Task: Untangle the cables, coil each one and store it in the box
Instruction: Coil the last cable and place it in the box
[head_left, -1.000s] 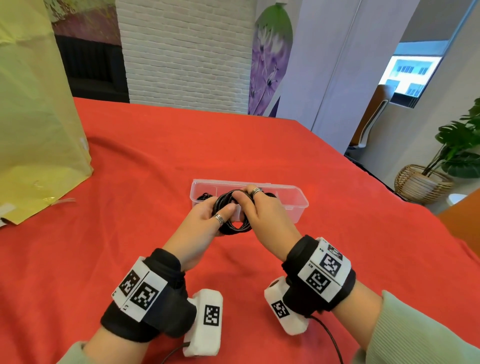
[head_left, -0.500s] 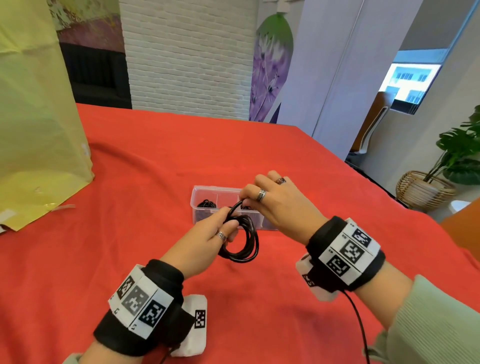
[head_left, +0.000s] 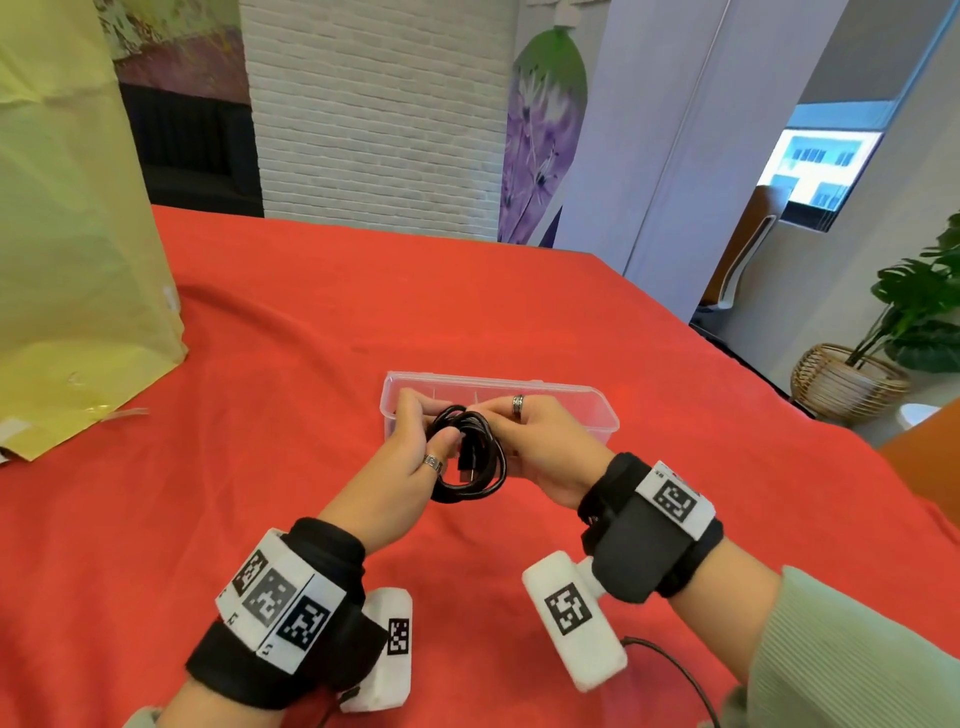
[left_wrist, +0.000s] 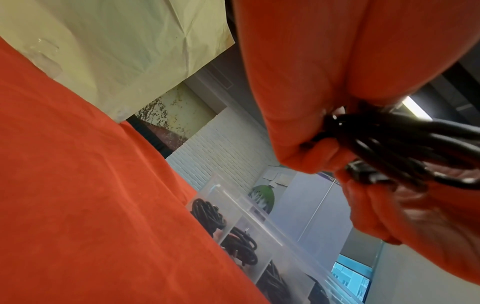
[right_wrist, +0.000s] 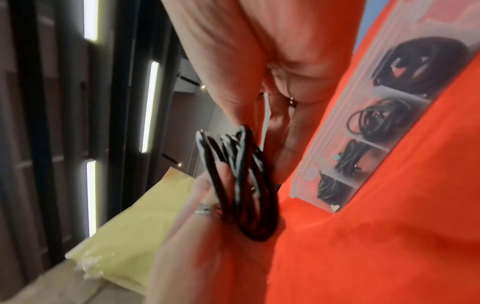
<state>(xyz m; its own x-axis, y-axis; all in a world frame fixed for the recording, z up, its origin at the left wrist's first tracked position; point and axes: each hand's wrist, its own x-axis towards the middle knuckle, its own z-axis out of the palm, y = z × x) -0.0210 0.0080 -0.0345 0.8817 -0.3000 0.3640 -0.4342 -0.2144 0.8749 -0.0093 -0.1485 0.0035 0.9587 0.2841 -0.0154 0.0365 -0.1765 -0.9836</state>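
Observation:
A coiled black cable (head_left: 470, 462) hangs just above the red tablecloth, in front of the clear plastic box (head_left: 571, 387). My left hand (head_left: 431, 423) grips the coil's left side, thumb through the loop. My right hand (head_left: 506, 431) pinches its right side, and a plug end sticks out in the middle. The left wrist view shows the coil (left_wrist: 389, 142) bunched in the fingers. It appears edge-on in the right wrist view, the same coil (right_wrist: 241, 185) between both hands. The box (right_wrist: 306, 164) has divided compartments, several holding coiled black cables (right_wrist: 374, 123).
A large yellow paper bag (head_left: 67, 234) stands at the left on the red tablecloth (head_left: 311, 322). The table's right edge runs diagonally past the box, with a potted plant in a basket (head_left: 852, 384) beyond it. A thin wire (head_left: 670, 660) trails from my right wrist.
My right hand has dropped from the top of the coil to pinch its right side, wrist closer to me. The left hand has kept its hold on the coil throughout.

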